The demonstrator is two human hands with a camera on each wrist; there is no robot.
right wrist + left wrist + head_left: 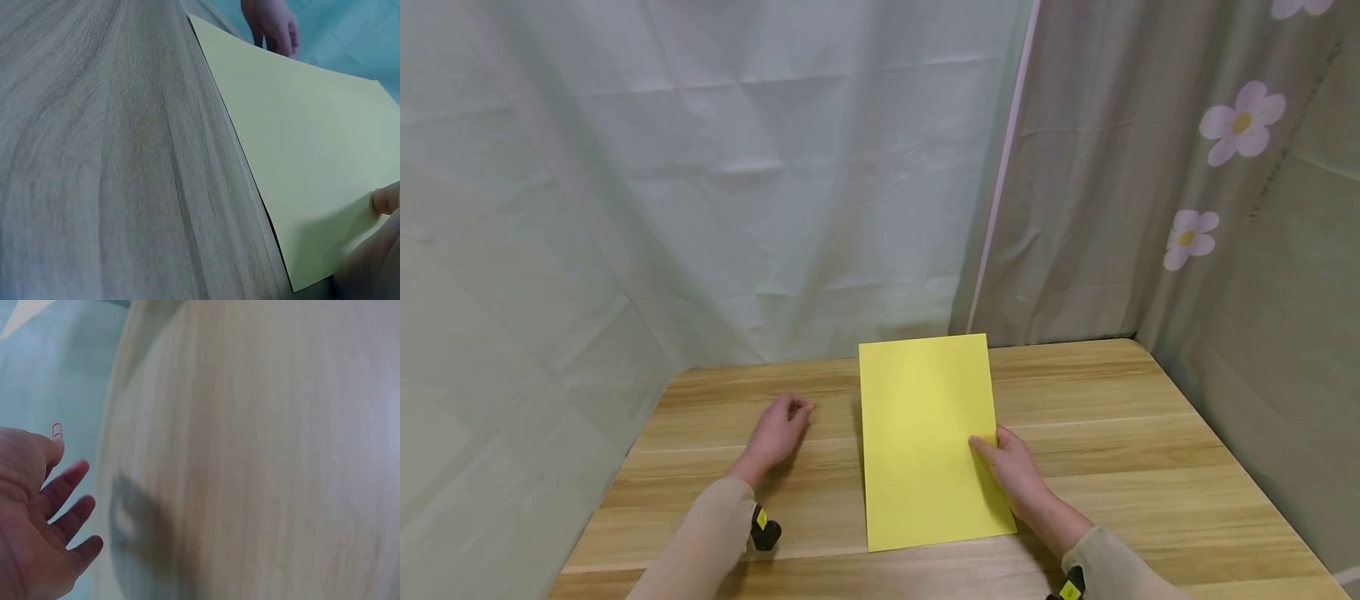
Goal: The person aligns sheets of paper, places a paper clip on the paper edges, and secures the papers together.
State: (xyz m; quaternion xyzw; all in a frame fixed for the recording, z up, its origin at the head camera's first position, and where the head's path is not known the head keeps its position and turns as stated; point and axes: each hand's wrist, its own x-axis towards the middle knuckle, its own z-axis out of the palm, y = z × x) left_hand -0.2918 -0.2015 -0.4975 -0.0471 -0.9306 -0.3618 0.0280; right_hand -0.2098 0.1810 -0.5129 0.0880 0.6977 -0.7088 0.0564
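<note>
My left hand [778, 431] pinches a small red paper clip [57, 430] between thumb and forefinger, over the left part of the table. In the left wrist view the clip juts past the thumb tip while the other fingers are spread and slightly bent. My right hand [1021, 475] grips a yellow sheet of paper [928, 442] by its right edge, thumb on the front and the other fingers hidden behind. The sheet is held tilted up, its far edge raised near the back of the table. A hand's breadth or more separates the clip from the sheet's left edge.
The wooden table [1150, 467] stretches to both sides of the sheet. Pale curtains [790, 183] hang behind and around it, close to its back edge. A black wrist camera [765, 531] sits on the left sleeve, and another [1070, 585] on the right.
</note>
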